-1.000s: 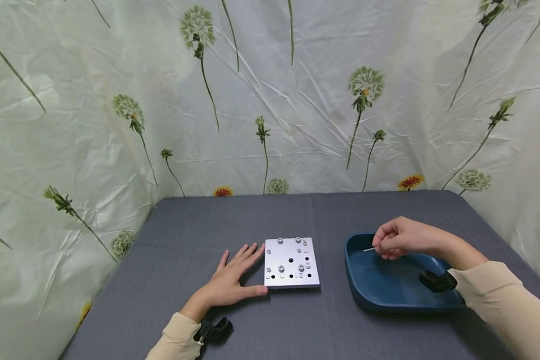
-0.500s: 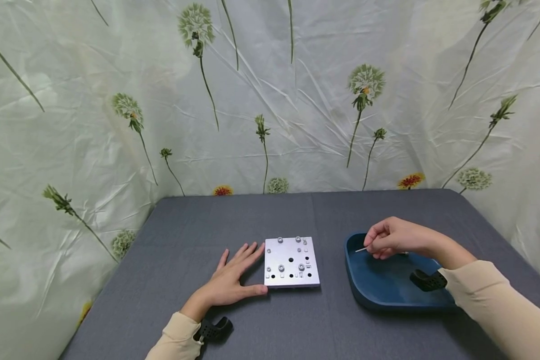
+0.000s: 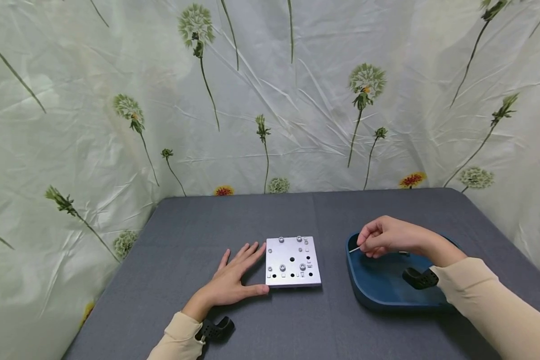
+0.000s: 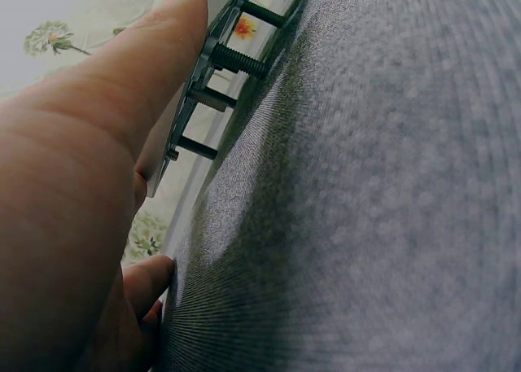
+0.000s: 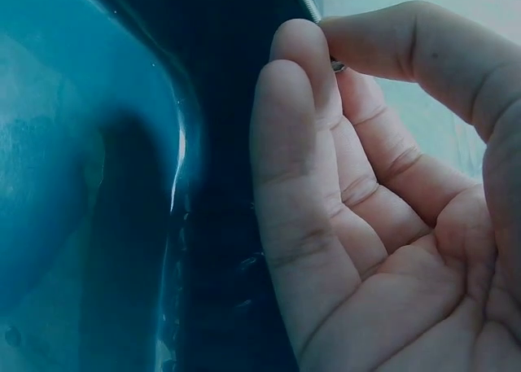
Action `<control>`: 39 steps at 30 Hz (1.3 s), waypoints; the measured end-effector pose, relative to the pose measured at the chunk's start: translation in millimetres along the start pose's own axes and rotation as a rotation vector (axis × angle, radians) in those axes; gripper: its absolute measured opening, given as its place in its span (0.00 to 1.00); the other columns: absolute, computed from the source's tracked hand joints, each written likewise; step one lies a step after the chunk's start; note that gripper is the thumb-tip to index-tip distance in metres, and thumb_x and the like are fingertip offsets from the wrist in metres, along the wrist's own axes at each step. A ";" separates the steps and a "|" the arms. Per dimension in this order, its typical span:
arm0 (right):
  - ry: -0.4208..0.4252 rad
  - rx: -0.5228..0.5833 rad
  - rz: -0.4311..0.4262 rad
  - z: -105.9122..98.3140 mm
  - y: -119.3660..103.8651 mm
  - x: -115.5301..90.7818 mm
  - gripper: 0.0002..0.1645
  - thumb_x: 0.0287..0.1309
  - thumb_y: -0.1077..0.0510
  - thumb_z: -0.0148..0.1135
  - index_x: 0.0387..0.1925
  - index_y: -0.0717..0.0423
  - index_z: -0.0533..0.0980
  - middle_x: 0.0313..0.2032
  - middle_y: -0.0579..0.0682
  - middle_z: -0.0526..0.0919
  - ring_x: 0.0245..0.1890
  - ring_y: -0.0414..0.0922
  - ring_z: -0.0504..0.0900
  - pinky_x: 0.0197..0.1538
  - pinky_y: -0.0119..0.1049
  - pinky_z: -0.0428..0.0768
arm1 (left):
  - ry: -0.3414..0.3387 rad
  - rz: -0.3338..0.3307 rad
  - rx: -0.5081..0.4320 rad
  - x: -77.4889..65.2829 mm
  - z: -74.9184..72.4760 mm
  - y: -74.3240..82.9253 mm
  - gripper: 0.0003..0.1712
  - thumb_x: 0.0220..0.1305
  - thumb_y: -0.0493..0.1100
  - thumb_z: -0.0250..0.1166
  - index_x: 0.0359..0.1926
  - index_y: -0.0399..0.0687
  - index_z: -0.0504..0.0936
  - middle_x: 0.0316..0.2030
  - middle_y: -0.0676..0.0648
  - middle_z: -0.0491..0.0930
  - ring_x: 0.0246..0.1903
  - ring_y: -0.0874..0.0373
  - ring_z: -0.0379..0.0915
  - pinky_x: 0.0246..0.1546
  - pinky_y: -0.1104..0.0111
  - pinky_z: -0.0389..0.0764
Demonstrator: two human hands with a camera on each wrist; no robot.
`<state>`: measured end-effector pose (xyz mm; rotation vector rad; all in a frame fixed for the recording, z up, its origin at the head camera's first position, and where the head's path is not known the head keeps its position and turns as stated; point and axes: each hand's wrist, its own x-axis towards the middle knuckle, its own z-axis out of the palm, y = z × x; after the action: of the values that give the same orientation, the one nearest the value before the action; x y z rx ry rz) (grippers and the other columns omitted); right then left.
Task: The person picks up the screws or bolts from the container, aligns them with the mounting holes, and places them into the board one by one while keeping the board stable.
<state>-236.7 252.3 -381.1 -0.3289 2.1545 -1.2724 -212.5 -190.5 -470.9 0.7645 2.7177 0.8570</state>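
On the table lies a square silver metal plate [image 3: 279,256] with holes and several screws in it. My left hand [image 3: 228,282] lies spread beside it, its thumb and index finger at the plate's left edge. From the left wrist view, threaded screws [image 4: 238,60] stick out below the plate, which stands raised above the cloth. Over the left part of a blue tray [image 3: 373,295], my right hand [image 3: 384,239] pinches a thin screw [image 3: 354,249] between thumb and fingertips. Its threaded shank shows at the top of the right wrist view; the fingers mostly hide its head.
A small metal piece [image 3: 404,253] lies in the tray, partly behind the right wrist. Grey cloth [image 3: 234,220] covers the table, and a floral curtain [image 3: 315,100] hangs behind its back edge. Each wrist wears a black camera mount [image 3: 218,328].
The right hand has moved left over the tray with the screw between its fingers, bringing it near the tray's left rim. The left hand and the plate have stayed in place.
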 end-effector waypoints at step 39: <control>-0.018 -0.024 -0.037 17.4 -39.4 26.7 0.14 0.69 0.63 0.66 0.48 0.72 0.80 0.34 0.47 0.88 0.34 0.40 0.85 0.44 0.35 0.89 | 0.001 0.001 -0.022 -1.1 -1.0 -1.1 0.59 0.64 0.71 0.73 0.87 0.73 0.51 0.86 0.49 0.52 0.88 0.46 0.39 0.82 0.33 0.28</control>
<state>-250.5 206.8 -363.5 -0.3902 2.1596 -1.2598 -212.3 -192.3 -470.7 0.7608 2.7043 0.8863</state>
